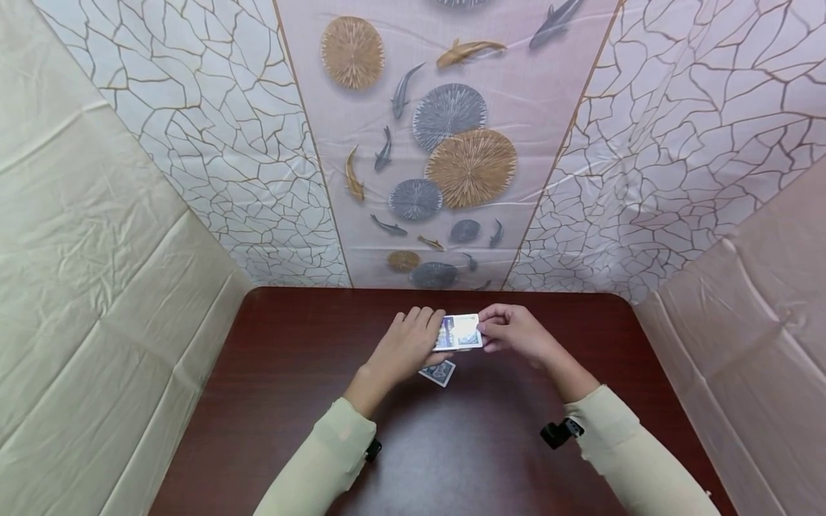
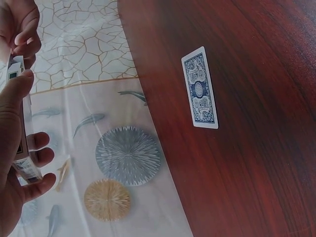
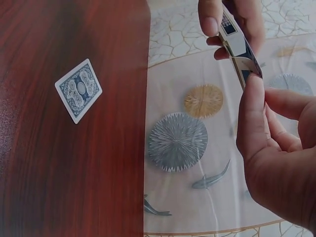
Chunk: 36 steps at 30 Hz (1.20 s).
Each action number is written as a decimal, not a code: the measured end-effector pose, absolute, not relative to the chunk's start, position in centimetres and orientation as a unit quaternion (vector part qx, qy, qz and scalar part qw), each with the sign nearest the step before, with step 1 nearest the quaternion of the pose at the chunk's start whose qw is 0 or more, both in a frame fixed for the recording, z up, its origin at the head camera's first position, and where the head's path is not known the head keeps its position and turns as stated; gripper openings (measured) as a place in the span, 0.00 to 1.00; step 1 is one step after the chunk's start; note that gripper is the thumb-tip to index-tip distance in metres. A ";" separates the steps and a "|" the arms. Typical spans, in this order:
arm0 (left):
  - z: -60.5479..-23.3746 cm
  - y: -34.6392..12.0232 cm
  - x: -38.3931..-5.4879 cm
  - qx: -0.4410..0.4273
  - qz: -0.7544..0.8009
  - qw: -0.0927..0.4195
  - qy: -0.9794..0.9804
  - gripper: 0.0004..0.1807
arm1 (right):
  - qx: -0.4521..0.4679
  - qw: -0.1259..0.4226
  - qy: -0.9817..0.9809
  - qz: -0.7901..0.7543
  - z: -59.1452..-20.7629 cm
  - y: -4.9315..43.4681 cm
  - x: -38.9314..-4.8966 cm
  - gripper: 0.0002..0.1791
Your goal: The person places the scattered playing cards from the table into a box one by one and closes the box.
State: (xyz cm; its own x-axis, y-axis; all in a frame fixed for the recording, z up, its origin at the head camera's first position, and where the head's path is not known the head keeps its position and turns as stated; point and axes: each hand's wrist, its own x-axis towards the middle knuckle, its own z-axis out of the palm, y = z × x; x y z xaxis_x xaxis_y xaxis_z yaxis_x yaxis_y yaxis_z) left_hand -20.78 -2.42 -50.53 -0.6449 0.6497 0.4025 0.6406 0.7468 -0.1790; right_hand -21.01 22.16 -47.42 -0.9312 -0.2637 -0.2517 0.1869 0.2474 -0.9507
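A small playing-card box (image 1: 466, 330) is held above the table, its pale printed face turned up in the head view. My left hand (image 1: 411, 338) grips one end, thumb along one side and fingers around the other, as the left wrist view shows. At the opposite end my right hand (image 1: 518, 333) pinches the box between thumb and fingers. An end flap (image 3: 245, 64) stands out beside the right thumb in the right wrist view. Below the box, a single playing card (image 1: 442, 373) lies on the table with its blue patterned back up.
The dark red wooden table (image 1: 290, 401) ends at a hanging cloth (image 1: 413, 236) printed with fish and round leaves. Pale padded walls (image 1: 97, 344) stand at both sides. Each wrist carries a small black camera (image 1: 560, 433).
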 end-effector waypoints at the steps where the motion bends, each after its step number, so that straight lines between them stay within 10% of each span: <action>1: -50.5 -2.4 -20.8 -0.355 0.009 0.224 -0.907 0.42 | -0.027 0.185 0.768 -0.613 -47.4 22.1 -21.0 0.17; 36: -50.3 -2.2 -20.6 -0.355 0.040 0.223 -0.907 0.41 | -0.053 0.156 0.841 -0.515 -47.2 20.3 -21.2 0.13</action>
State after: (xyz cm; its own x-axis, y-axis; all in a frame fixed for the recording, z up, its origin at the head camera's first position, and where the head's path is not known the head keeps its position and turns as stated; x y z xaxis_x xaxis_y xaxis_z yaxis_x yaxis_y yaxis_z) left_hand -20.57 -2.19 -50.35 -0.6479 0.6623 0.3763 0.6265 0.7443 -0.2313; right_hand -21.17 20.26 -47.18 -0.9456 -0.2501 -0.2081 0.0716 0.4639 -0.8830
